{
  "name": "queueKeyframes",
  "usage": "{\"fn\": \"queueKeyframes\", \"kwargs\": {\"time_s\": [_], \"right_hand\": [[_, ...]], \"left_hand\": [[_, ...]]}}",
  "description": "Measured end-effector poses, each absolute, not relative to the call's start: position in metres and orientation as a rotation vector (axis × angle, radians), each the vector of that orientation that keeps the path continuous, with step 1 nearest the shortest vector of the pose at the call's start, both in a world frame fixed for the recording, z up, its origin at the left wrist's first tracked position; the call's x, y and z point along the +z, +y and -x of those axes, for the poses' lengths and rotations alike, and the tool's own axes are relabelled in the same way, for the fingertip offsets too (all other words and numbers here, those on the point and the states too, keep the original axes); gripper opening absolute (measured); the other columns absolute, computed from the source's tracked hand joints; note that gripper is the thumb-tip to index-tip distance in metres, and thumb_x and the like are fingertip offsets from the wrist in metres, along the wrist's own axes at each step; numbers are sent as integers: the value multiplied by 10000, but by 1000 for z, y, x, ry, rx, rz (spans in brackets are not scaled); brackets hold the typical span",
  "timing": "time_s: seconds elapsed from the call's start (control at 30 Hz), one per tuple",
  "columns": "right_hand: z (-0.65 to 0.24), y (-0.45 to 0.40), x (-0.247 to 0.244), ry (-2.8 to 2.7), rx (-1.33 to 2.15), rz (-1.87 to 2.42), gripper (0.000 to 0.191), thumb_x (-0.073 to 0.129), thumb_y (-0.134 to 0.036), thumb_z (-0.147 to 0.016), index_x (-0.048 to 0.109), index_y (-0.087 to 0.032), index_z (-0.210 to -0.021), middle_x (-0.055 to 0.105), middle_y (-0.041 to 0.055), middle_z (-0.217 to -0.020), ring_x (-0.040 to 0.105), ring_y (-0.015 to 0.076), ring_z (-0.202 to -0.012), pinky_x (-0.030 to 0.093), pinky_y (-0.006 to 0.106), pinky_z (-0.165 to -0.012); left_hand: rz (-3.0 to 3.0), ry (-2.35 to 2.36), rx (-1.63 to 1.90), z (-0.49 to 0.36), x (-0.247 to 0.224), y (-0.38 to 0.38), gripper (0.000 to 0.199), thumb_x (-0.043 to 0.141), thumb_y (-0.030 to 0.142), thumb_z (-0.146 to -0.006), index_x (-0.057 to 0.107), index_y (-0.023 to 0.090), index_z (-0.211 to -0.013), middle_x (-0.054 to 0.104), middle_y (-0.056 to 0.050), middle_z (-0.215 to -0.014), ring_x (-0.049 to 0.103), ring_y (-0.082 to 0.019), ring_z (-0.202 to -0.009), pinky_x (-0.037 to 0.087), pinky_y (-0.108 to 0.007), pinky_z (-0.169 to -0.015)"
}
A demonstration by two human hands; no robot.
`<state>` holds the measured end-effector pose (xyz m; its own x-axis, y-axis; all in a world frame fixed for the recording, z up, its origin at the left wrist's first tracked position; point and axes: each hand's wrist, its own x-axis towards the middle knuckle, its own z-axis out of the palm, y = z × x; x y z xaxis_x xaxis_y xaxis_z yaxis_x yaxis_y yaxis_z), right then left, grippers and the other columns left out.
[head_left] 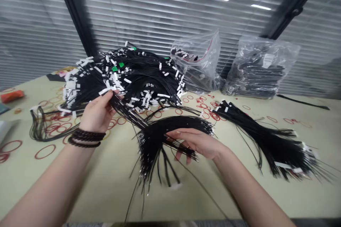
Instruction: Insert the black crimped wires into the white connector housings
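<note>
My left hand (97, 112) grips one end of a bunch of thin black wires (151, 138), and a dark beaded bracelet (86, 138) circles that wrist. The bunch arcs to the right and sags, with loose strands hanging toward the table. My right hand (197, 143) closes around the wires further along, some strands passing between its fingers. Behind both hands lies a large heap of black wires (135, 81) with white end tabs and a few green tags. Another bundle of black wires (274, 142) with white tabs lies to the right.
Red rubber bands (57, 126) are scattered across the pale green tabletop (103, 195), mostly at left and around the middle. Clear plastic bags (198, 62) (262, 69) holding dark parts stand at the back, before slatted blinds. An orange object (12, 96) lies at far left.
</note>
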<state>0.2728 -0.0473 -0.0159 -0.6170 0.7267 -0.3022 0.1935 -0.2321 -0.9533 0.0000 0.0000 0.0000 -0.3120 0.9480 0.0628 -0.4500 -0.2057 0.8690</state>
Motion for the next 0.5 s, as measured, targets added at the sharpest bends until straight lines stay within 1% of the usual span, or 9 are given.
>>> {"fn": "queueKeyframes", "kwargs": {"time_s": [0.1, 0.2, 0.3, 0.37, 0.43, 0.5], "right_hand": [[-273, -48, -17, -1689, 1893, 1080, 320, 440, -397, -819, 542, -251, -1085, 506, 62, -1182, 636, 141, -699, 446, 187, -422], [-275, -46, -18, -1738, 1854, 1097, 331, 504, -375, -787, 534, -254, -1093, 537, 59, -1127, 626, 126, -706, 408, 159, -407], [-276, -43, -20, -1782, 1784, 1149, 359, 555, -338, -753, 535, -242, -1098, 582, 52, -1028, 601, 99, -689, 360, 141, -399], [-276, -43, -21, -1801, 1719, 1193, 377, 570, -350, -740, 537, -230, -1096, 597, 45, -973, 569, 78, -641, 327, 146, -397], [-273, -45, -22, -1811, 1655, 1230, 396, 616, -360, -696, 553, -213, -1058, 605, 33, -929, 540, 76, -640, 336, 161, -435], [-268, -47, -24, -1814, 1602, 1256, 367, 675, -330, -631, 588, -188, -958, 608, 14, -863, 521, 88, -675, 368, 185, -518]], "left_hand": [[-783, 939, 1751, 0, 1, 1, 83, 598, 178, -747, 672, 150, -774, 679, -6, -647, 594, -97, -637, 484, -148, -504], [-791, 929, 1752, 1, 1, 1, 156, 518, 138, -795, 673, 128, -790, 677, -16, -630, 595, -82, -600, 467, -134, -488], [-797, 926, 1733, 2, 2, 1, 166, 508, 137, -800, 672, 118, -814, 687, -28, -645, 587, -77, -556, 444, -128, -432], [-797, 922, 1727, 2, 2, 0, 160, 517, 141, -797, 670, 112, -836, 694, -35, -662, 578, -72, -528, 417, -121, -387], [-794, 914, 1737, 3, 3, -1, 158, 521, 143, -799, 669, 111, -844, 696, -33, -663, 577, -69, -528, 417, -116, -388], [-789, 906, 1757, 2, 4, -2, 155, 520, 143, -805, 669, 112, -829, 695, -26, -660, 585, -72, -557, 450, -122, -440]]}}
